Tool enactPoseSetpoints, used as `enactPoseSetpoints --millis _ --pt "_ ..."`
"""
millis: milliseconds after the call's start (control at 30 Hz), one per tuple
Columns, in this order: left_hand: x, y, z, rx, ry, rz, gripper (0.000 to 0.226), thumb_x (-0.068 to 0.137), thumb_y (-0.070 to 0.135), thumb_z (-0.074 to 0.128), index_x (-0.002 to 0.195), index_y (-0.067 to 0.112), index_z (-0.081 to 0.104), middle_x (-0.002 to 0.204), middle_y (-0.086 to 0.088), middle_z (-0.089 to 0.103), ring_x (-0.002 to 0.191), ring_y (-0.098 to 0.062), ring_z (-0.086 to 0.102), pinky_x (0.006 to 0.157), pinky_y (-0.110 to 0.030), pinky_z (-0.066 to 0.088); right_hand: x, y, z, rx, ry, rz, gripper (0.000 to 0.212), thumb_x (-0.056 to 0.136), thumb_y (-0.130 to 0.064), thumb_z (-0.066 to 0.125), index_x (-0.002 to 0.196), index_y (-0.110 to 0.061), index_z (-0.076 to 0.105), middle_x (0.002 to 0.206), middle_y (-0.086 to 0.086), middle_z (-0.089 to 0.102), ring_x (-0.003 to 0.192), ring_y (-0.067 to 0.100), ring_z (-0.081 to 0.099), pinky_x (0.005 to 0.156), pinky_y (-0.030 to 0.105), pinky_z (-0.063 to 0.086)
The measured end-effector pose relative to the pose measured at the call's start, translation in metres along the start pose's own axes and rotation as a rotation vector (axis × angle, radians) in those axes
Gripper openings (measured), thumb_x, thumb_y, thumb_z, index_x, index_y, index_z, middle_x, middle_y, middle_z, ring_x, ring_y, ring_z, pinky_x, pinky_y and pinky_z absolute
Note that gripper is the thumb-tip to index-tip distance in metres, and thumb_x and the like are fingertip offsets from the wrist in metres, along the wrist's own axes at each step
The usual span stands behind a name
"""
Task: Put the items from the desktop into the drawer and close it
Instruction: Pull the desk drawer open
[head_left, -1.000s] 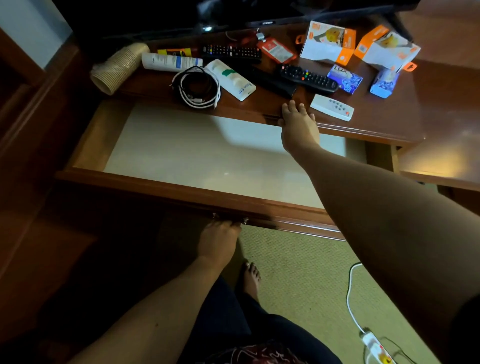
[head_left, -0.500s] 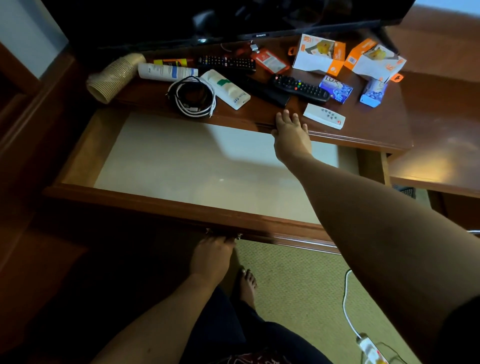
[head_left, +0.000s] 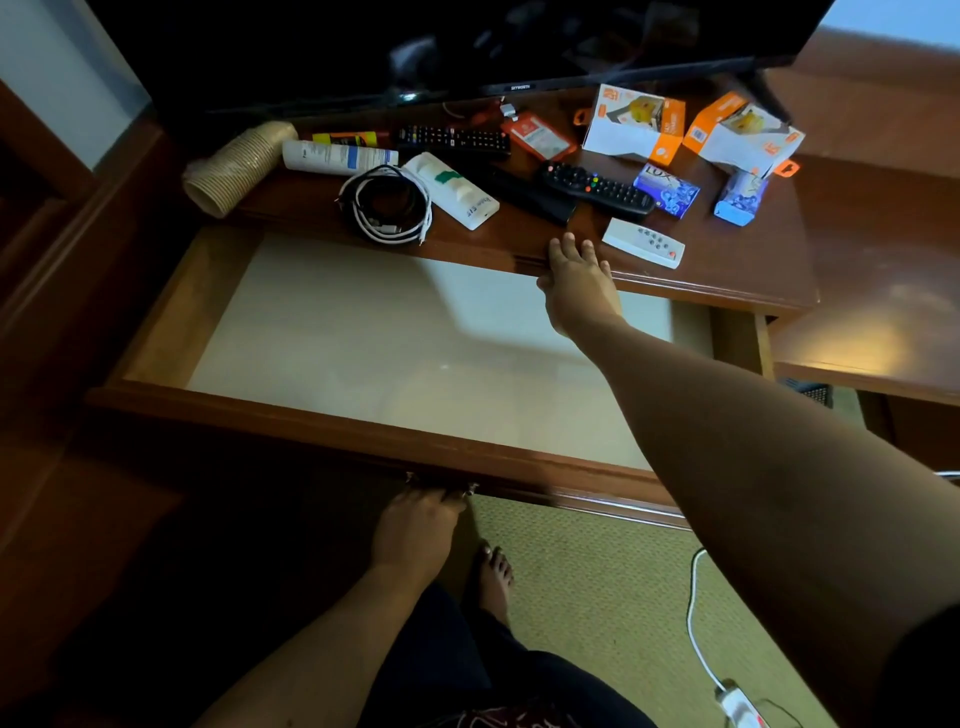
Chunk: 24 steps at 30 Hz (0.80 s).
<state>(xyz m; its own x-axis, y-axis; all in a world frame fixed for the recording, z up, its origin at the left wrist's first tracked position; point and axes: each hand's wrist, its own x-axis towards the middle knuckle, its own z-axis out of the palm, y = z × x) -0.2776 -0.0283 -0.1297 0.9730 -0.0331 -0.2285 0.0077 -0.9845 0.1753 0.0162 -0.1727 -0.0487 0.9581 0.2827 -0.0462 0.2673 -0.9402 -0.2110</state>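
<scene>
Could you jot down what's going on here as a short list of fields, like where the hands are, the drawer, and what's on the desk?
Drawer: wide wooden drawer pulled open, pale liner bare, nothing inside
Left hand: left hand at the drawer's front handle
Right hand: right hand resting on the desk edge, holding nothing
Nearest item: small white remote, just right of the right hand
Also on desk: coiled black and white cables, black remote, stack of paper cups
Progress: no item moved yet

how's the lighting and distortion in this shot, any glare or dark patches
Head view: dim overall; the drawer floor is the brightest patch, with a soft sheen; warm glare on the side table; the TV and the lower left are nearly black; the left hand sits in shadow; wide-angle bending curves the desk edge.
</scene>
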Motion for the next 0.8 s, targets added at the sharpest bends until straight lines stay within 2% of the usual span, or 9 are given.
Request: enactPoseSetpoints --millis 400,533,667,733,800 --pt "-0.007 0.003 -0.011 -0.007 -0.011 0.001 0.032 0.105 0.028 0.035 0.122 0.025 0.063 0.121 0.001 0.067 0.109 -0.018 0.062 0.095 -0.032 0.044 -0.007 0.000 -0.010 0.013 -0.096 0.000 0.065 0.105 -0.029 0.047 0.159 -0.016 0.014 0.167 0.004 0.006 0.153 0.030 0.002 0.122 0.048 0.012" --pt "-0.016 0.008 -0.021 -0.045 -0.016 0.000 0.037 0.101 0.033 0.035 0.121 0.022 0.064 0.118 0.001 0.066 0.109 -0.019 0.061 0.096 -0.034 0.045 -0.018 -0.003 -0.018 0.022 -0.133 0.014 0.064 0.103 -0.029 0.049 0.158 -0.016 0.019 0.167 0.006 0.008 0.153 0.033 0.005 0.122 0.050 0.011" --pt "-0.018 0.015 -0.052 -0.183 0.260 0.195 0.026 0.083 0.031 0.055 0.095 0.020 0.075 0.093 0.005 0.072 0.082 -0.015 0.069 0.070 -0.027 0.054 -0.040 -0.005 -0.025 0.113 -0.159 0.015 0.057 0.095 -0.020 0.052 0.151 -0.015 0.038 0.162 0.007 0.026 0.147 0.032 0.023 0.119 0.048 0.023" --pt "0.004 0.022 -0.080 -0.228 0.370 0.280 0.021 0.079 0.026 0.062 0.094 0.018 0.074 0.093 0.004 0.073 0.081 -0.016 0.067 0.068 -0.027 0.053 -0.049 -0.004 -0.028 0.170 -0.186 0.023 0.059 0.092 -0.017 0.053 0.150 -0.014 0.040 0.161 0.005 0.029 0.147 0.028 0.025 0.118 0.046 0.026" --pt "0.034 0.026 -0.106 -0.238 0.414 0.290 0.027 0.078 0.026 0.063 0.100 0.016 0.074 0.099 0.001 0.073 0.089 -0.019 0.067 0.074 -0.030 0.054 -0.054 0.000 -0.034 0.197 -0.191 0.036 0.059 0.091 -0.017 0.054 0.149 -0.014 0.042 0.159 0.004 0.034 0.145 0.026 0.029 0.117 0.045 0.029"
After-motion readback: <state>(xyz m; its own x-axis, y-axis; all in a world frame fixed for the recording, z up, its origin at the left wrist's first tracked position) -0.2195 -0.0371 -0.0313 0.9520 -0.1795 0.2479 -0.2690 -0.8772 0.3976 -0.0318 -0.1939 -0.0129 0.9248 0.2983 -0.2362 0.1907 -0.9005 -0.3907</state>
